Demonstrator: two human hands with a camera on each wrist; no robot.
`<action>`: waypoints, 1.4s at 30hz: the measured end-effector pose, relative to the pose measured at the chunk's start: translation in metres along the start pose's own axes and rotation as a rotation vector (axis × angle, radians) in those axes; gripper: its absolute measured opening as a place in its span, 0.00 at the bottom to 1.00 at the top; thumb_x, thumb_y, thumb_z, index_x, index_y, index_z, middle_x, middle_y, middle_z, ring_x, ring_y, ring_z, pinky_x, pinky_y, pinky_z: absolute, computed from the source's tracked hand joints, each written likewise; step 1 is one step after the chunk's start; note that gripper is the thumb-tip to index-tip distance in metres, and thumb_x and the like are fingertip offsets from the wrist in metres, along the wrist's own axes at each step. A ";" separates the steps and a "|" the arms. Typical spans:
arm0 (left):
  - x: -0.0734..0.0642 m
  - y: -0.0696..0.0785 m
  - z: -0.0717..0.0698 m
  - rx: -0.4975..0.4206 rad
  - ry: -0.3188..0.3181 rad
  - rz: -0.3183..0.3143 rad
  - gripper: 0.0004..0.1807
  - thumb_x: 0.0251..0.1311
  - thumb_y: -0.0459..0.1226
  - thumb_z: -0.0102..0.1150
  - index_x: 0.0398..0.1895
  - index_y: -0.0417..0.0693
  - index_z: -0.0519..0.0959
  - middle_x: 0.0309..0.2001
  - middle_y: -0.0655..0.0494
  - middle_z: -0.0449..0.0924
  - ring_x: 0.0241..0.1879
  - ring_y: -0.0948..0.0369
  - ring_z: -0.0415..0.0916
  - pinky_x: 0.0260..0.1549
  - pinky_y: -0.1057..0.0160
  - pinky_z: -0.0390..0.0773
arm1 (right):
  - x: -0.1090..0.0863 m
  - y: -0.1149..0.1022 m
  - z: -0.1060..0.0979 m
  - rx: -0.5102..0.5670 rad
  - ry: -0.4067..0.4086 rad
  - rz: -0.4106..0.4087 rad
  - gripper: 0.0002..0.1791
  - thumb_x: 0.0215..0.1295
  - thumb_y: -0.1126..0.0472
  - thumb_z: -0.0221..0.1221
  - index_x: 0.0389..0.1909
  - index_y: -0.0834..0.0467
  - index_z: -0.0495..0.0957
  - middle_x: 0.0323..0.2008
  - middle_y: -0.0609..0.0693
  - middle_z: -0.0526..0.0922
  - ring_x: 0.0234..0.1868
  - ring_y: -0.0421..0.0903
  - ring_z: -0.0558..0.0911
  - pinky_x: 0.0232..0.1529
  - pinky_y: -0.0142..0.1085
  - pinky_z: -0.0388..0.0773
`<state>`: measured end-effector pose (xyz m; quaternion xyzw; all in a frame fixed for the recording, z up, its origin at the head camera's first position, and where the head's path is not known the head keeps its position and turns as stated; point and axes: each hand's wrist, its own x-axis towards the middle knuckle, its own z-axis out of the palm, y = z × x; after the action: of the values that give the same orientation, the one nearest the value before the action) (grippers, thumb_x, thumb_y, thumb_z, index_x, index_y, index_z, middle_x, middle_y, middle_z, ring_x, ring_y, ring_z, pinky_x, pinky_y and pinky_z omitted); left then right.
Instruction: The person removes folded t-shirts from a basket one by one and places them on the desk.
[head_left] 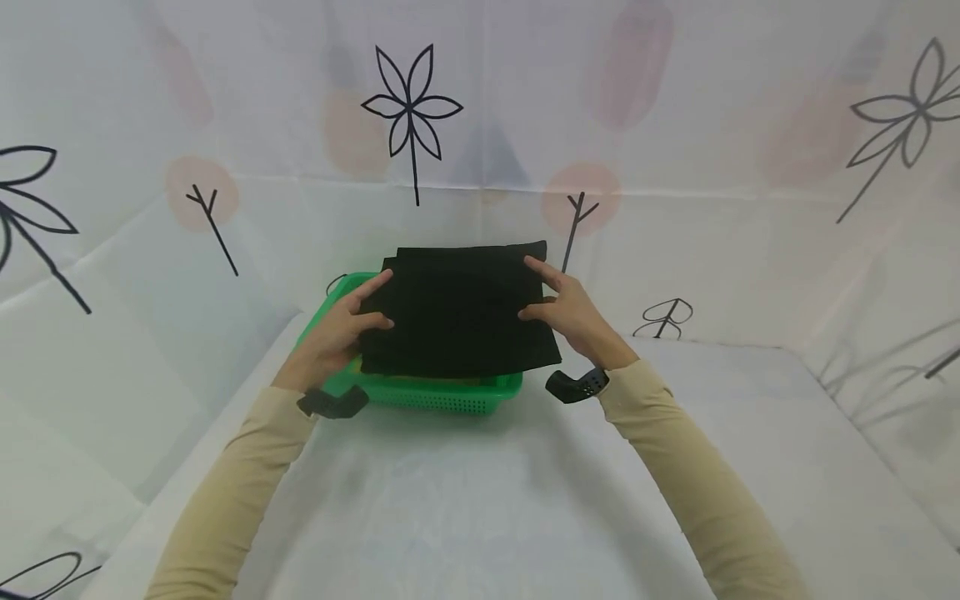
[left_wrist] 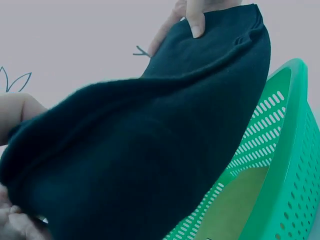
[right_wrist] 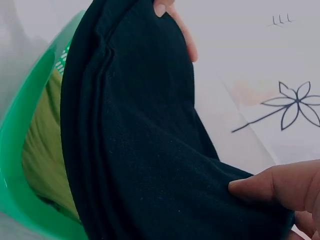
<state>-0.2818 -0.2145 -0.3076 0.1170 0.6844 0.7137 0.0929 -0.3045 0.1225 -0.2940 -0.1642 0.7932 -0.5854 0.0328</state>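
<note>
A folded black cloth (head_left: 459, 315) is held up over the green basket (head_left: 442, 400), hiding most of its inside. My left hand (head_left: 328, 337) grips its left edge, thumb on the near face. At the opposite edge my right hand (head_left: 576, 318) pinches the cloth, and its thumb (right_wrist: 255, 187) presses into the fabric in the right wrist view. Several stacked layers show along the lower fold, which sags between the hands in the left wrist view. A yellow-green cloth (right_wrist: 42, 150) lies inside the basket.
The basket stands on a white-covered table (head_left: 480, 500), towards its back left. Behind it hangs a pale curtain (head_left: 480, 100) printed with flowers and twigs. A black band with a small device (head_left: 577, 387) sits on each wrist.
</note>
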 end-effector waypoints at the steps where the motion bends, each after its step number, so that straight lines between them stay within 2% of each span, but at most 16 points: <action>1: 0.000 0.001 0.002 0.008 -0.003 -0.002 0.44 0.58 0.22 0.53 0.75 0.65 0.57 0.76 0.58 0.23 0.14 0.63 0.41 0.12 0.72 0.52 | -0.001 -0.001 -0.002 -0.001 0.002 0.001 0.47 0.58 0.76 0.59 0.76 0.50 0.52 0.76 0.51 0.45 0.72 0.59 0.53 0.66 0.50 0.58; 7: -0.002 0.002 0.009 0.078 -0.019 -0.032 0.44 0.58 0.25 0.59 0.74 0.70 0.58 0.76 0.54 0.24 0.14 0.62 0.42 0.11 0.71 0.53 | -0.011 -0.001 -0.013 -0.007 0.013 0.021 0.47 0.59 0.75 0.59 0.76 0.48 0.52 0.76 0.50 0.45 0.69 0.62 0.59 0.65 0.50 0.61; 15: -0.003 0.003 0.023 0.128 -0.034 -0.014 0.45 0.57 0.26 0.61 0.74 0.70 0.59 0.77 0.57 0.32 0.13 0.64 0.46 0.12 0.72 0.56 | -0.024 -0.001 -0.029 -0.036 -0.004 0.009 0.46 0.60 0.74 0.59 0.76 0.49 0.52 0.76 0.49 0.43 0.71 0.63 0.54 0.66 0.53 0.56; 18: -0.003 0.006 0.029 0.160 -0.029 -0.005 0.45 0.57 0.26 0.62 0.73 0.71 0.60 0.77 0.58 0.34 0.15 0.61 0.43 0.14 0.71 0.56 | -0.029 -0.002 -0.035 -0.040 0.003 0.006 0.46 0.59 0.73 0.60 0.76 0.49 0.52 0.76 0.49 0.43 0.70 0.64 0.56 0.66 0.53 0.56; 19: -0.003 0.007 0.031 0.174 -0.029 -0.005 0.45 0.57 0.27 0.62 0.73 0.72 0.60 0.77 0.59 0.34 0.17 0.64 0.51 0.18 0.72 0.60 | -0.031 -0.002 -0.037 -0.035 0.004 0.000 0.46 0.59 0.73 0.60 0.76 0.49 0.52 0.76 0.49 0.43 0.70 0.64 0.56 0.66 0.54 0.56; 22: -0.003 0.009 0.036 0.214 -0.019 -0.002 0.44 0.56 0.28 0.62 0.72 0.74 0.60 0.76 0.61 0.36 0.19 0.61 0.48 0.18 0.71 0.59 | -0.036 -0.004 -0.042 -0.025 0.005 -0.012 0.46 0.59 0.74 0.60 0.76 0.50 0.52 0.76 0.50 0.42 0.69 0.65 0.56 0.66 0.54 0.56; 25: -0.003 0.010 0.042 0.209 -0.036 0.005 0.45 0.57 0.28 0.62 0.73 0.74 0.59 0.76 0.61 0.36 0.16 0.64 0.53 0.17 0.72 0.60 | -0.042 -0.005 -0.048 -0.024 0.004 -0.011 0.47 0.60 0.74 0.60 0.77 0.49 0.51 0.76 0.50 0.41 0.70 0.65 0.54 0.66 0.55 0.55; 26: -0.002 0.009 0.044 0.186 -0.043 0.009 0.45 0.56 0.27 0.62 0.73 0.73 0.60 0.76 0.59 0.36 0.14 0.62 0.45 0.13 0.71 0.56 | -0.045 -0.006 -0.050 -0.025 0.004 -0.007 0.47 0.60 0.74 0.60 0.77 0.49 0.51 0.76 0.49 0.41 0.70 0.65 0.54 0.66 0.55 0.55; 30: 0.001 0.006 0.052 0.111 -0.075 0.021 0.45 0.57 0.24 0.60 0.74 0.68 0.58 0.77 0.58 0.33 0.12 0.66 0.49 0.14 0.73 0.57 | -0.053 -0.006 -0.058 -0.035 0.003 0.004 0.47 0.61 0.73 0.60 0.77 0.47 0.50 0.76 0.48 0.40 0.71 0.65 0.52 0.66 0.57 0.53; 38: 0.005 0.002 0.072 0.048 -0.049 0.026 0.45 0.55 0.22 0.59 0.73 0.69 0.62 0.77 0.57 0.33 0.13 0.65 0.48 0.13 0.72 0.56 | -0.063 0.000 -0.072 -0.029 0.011 0.000 0.47 0.61 0.73 0.60 0.77 0.49 0.50 0.76 0.50 0.40 0.70 0.63 0.56 0.66 0.56 0.54; 42: 0.008 0.000 0.081 0.019 -0.062 0.038 0.45 0.55 0.20 0.57 0.73 0.66 0.61 0.77 0.54 0.33 0.13 0.66 0.50 0.14 0.72 0.56 | -0.071 0.002 -0.079 -0.016 0.030 0.032 0.46 0.62 0.72 0.59 0.77 0.48 0.50 0.77 0.49 0.40 0.69 0.62 0.59 0.66 0.55 0.54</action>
<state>-0.2653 -0.1347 -0.3046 0.1527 0.6856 0.7049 0.0994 -0.2574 0.2163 -0.2815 -0.1427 0.8009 -0.5808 0.0289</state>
